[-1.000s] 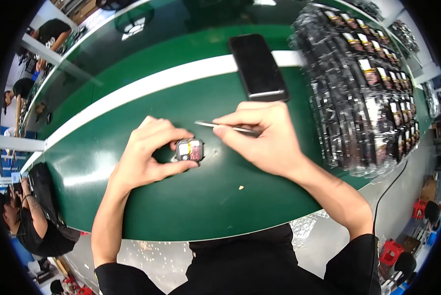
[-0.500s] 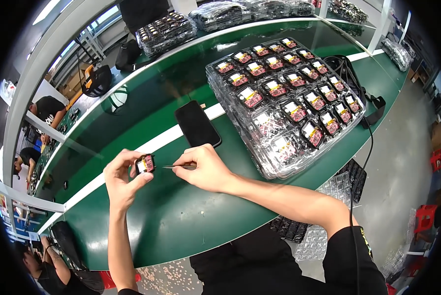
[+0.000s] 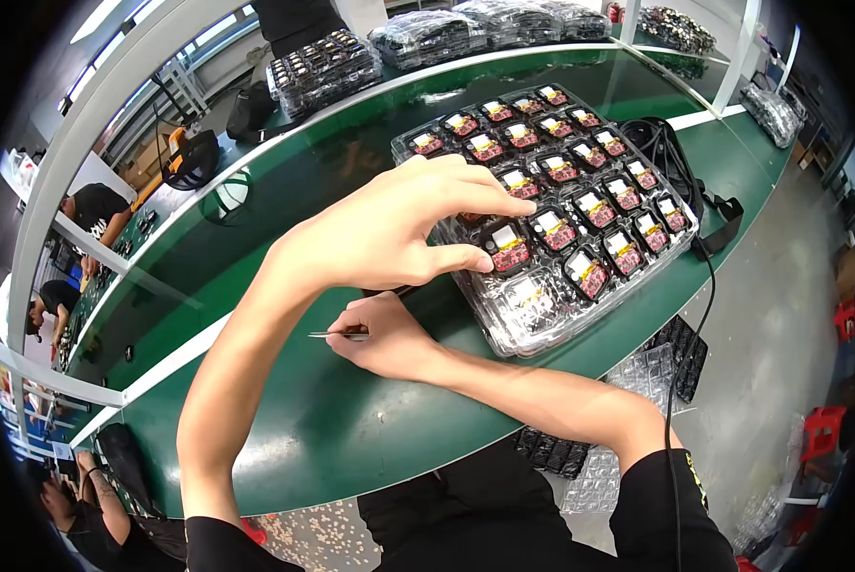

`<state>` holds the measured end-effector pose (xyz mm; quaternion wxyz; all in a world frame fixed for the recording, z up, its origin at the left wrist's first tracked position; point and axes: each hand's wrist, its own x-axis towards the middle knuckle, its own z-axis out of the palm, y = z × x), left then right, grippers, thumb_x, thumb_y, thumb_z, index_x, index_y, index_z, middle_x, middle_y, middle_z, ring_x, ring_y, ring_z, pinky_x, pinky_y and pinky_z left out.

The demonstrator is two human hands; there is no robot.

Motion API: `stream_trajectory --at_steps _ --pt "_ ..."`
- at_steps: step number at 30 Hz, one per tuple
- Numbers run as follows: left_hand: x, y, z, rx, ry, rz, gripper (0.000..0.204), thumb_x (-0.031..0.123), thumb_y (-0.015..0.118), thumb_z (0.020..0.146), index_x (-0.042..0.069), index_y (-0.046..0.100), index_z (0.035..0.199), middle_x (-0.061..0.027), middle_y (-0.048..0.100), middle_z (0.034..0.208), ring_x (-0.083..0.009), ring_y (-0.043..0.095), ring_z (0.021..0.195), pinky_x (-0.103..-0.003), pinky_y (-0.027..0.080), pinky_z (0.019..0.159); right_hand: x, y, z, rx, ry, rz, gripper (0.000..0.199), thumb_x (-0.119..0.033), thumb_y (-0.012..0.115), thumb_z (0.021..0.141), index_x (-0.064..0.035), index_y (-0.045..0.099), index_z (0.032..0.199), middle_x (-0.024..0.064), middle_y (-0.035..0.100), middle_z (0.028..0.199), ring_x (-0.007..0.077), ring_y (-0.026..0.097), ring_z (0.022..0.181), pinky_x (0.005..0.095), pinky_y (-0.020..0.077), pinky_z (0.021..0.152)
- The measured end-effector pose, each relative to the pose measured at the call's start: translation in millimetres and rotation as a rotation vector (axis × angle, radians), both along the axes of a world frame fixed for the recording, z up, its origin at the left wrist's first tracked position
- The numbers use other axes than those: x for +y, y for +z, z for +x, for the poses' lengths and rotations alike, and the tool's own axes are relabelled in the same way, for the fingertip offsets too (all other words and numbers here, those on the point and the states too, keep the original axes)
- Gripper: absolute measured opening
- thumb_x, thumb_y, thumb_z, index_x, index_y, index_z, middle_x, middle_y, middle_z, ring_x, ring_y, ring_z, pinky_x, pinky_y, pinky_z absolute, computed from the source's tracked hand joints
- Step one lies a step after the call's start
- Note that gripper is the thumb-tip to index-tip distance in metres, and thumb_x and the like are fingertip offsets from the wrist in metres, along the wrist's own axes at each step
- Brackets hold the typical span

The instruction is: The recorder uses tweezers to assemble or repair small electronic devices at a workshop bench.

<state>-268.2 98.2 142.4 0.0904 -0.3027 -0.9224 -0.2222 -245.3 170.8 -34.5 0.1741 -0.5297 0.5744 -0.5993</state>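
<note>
My left hand (image 3: 408, 224) reaches across to the clear plastic tray (image 3: 518, 343), thumb and index finger apart. Between and just below those fingertips, a small black-framed module (image 3: 508, 248) with a red circuit board and white label sits in a pocket; the thumb tip is close to its edge, and I cannot tell if it touches. Lower down, my right hand (image 3: 384, 334) grips thin metal tweezers (image 3: 327, 335), tips pointing left above the green tabletop. Several similar modules (image 3: 587, 274) fill the tray's other pockets. The front-left pocket (image 3: 530, 297) holds no module.
Black cables and a strap (image 3: 723, 229) lie right of the tray. Bagged stacks (image 3: 432, 40) and another filled tray (image 3: 324, 67) stand along the back. Empty trays (image 3: 594, 477) lie below the bench edge. Other people (image 3: 98, 214) work at the far left.
My left hand has moved right and away from me to the tray, and the module it held is now in a formerly vacant pocket. My arm now mostly covers the black phone.
</note>
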Motion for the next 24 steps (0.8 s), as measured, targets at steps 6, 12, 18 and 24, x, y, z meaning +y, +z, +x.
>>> stream_trajectory --at_steps 6,12,18,24 --pt "-23 -3 34 0.112 0.205 0.301 0.044 0.009 0.085 0.090 0.008 0.078 0.133 -0.0116 0.074 0.132 -0.0196 0.064 0.095 -0.035 0.057 0.086 3 0 2 -0.072 0.006 0.014 0.017 -0.014 0.083 0.091 0.0024 0.084 0.098 0.0142 0.078 0.082 0.0209 0.074 0.072 0.0364 0.0555 0.067" --pt "-178 -87 137 0.212 0.798 0.040 0.025 0.016 0.080 0.098 0.006 0.078 0.121 -0.0107 0.073 0.119 -0.0282 0.071 0.106 -0.039 0.058 0.094 10 12 3 -0.031 -0.023 0.099 0.015 -0.007 0.085 0.090 0.0015 0.086 0.102 0.0085 0.073 0.073 0.0092 0.059 0.062 0.0295 0.0416 0.057" --pt "-346 -153 336 0.273 1.487 -0.270 0.026 0.023 0.075 0.101 0.009 0.080 0.122 -0.0121 0.072 0.133 -0.0361 0.064 0.130 -0.047 0.052 0.111 8 14 5 0.002 -0.015 0.137 0.014 -0.006 0.085 0.090 0.0023 0.085 0.102 0.0058 0.068 0.068 0.0082 0.056 0.061 0.0288 0.0400 0.056" --pt "-419 -162 440 0.343 2.226 -0.151 0.058 0.032 0.080 0.098 0.014 0.063 0.149 -0.0111 0.062 0.151 -0.0361 0.054 0.143 -0.059 0.045 0.115 7 22 10 0.057 -0.023 0.206 0.016 -0.003 0.085 0.090 0.0041 0.085 0.104 0.0050 0.067 0.068 0.0061 0.053 0.059 0.0266 0.0376 0.054"
